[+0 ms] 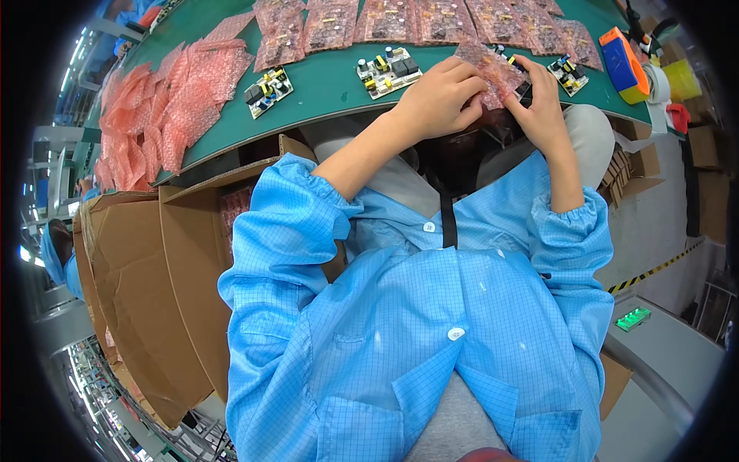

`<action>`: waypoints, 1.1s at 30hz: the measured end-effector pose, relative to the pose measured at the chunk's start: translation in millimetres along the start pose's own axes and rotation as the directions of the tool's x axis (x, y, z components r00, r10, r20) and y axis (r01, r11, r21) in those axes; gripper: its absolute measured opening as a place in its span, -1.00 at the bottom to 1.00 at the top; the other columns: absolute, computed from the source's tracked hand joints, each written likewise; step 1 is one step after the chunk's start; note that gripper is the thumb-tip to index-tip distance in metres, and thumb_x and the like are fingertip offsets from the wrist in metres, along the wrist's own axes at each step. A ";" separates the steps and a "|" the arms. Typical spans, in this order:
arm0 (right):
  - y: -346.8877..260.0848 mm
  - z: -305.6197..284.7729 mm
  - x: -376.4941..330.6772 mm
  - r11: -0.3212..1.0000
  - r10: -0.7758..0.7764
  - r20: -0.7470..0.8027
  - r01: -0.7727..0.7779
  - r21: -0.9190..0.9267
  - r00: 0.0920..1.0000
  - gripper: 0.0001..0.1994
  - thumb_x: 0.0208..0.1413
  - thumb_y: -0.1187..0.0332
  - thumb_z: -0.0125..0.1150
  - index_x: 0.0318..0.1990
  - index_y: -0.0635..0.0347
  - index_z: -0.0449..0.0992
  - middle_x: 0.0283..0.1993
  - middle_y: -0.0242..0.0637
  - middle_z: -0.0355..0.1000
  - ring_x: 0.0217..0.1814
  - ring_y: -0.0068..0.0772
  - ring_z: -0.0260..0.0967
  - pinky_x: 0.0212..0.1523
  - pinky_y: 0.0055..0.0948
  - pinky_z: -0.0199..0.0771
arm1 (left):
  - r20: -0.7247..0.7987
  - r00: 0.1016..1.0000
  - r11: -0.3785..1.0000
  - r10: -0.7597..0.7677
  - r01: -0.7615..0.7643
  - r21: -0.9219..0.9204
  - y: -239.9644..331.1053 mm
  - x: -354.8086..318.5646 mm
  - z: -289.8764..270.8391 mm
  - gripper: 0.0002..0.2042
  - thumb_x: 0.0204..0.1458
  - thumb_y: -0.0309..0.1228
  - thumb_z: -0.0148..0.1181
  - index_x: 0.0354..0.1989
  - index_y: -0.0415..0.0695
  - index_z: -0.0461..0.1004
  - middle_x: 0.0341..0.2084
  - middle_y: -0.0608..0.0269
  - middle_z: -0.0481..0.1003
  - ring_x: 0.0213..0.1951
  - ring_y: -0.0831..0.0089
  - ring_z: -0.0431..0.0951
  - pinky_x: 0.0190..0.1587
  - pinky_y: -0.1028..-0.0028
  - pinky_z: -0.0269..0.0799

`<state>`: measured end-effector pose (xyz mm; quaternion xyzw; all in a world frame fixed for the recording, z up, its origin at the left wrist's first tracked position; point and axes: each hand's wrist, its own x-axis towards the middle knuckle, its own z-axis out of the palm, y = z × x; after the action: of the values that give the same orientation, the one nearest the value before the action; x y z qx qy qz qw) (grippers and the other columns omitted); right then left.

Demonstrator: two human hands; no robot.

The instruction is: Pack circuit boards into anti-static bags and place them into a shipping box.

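My left hand has its fingers curled around the edge of a pink bubble-wrap bag. From the other side, my right hand pinches the bag's near right edge and a circuit board partly inside or behind it. How far the board sits in the bag I cannot tell, as bag and fingers cover most of it. Left of my hands lie two bare circuit boards, one close by and one farther left. Another bare circuit board rests just right of my right hand.
Several bagged circuit boards line the far side of the green table. A pile of pink bubble bags covers its left end. An orange-and-blue box and tape rolls stand at right. An open cardboard box is below left.
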<state>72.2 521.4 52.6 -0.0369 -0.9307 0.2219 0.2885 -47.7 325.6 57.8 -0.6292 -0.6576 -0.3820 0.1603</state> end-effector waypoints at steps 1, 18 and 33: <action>-0.8 -0.9 -1.1 1.000 0.002 0.001 -0.002 -0.003 1.000 -0.40 0.03 0.32 0.27 0.28 0.15 0.32 0.27 -0.13 0.31 0.35 -0.05 0.16 0.37 -0.17 0.13 | -0.001 1.000 1.000 0.001 -0.001 -0.003 0.4 -0.2 0.6 -0.82 -0.04 -0.48 0.21 -0.24 -0.20 0.56 -0.22 0.13 0.53 -0.12 0.15 0.50 -0.04 0.29 0.48; -7.3 -0.8 -0.2 0.996 0.041 0.005 -0.042 0.077 0.999 -0.37 -0.03 0.37 0.33 0.26 0.19 0.32 0.23 -0.13 0.33 0.31 -0.12 0.22 0.35 -0.23 0.17 | -0.016 1.000 0.999 0.021 -0.022 -0.049 -3.9 -3.4 -4.8 -0.87 0.05 -0.45 0.23 -0.25 -0.20 0.57 -0.20 0.11 0.56 -0.13 0.12 0.51 -0.03 0.27 0.47; -10.2 -34.1 40.2 0.970 0.242 0.269 -0.228 -0.082 0.932 -0.32 -0.15 0.23 0.41 0.16 0.31 0.34 0.05 0.07 0.31 0.15 0.13 0.31 0.17 -0.18 0.34 | 0.119 0.990 0.997 -0.073 0.076 -0.024 15.7 3.1 -21.1 -0.80 -0.09 -0.51 0.27 -0.25 -0.20 0.50 -0.17 0.14 0.50 -0.09 0.11 0.52 -0.04 0.23 0.46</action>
<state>58.3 533.5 103.1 -0.1238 -0.9559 0.2348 0.1259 -39.0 311.7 78.5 -0.6279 -0.6835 -0.3592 0.0977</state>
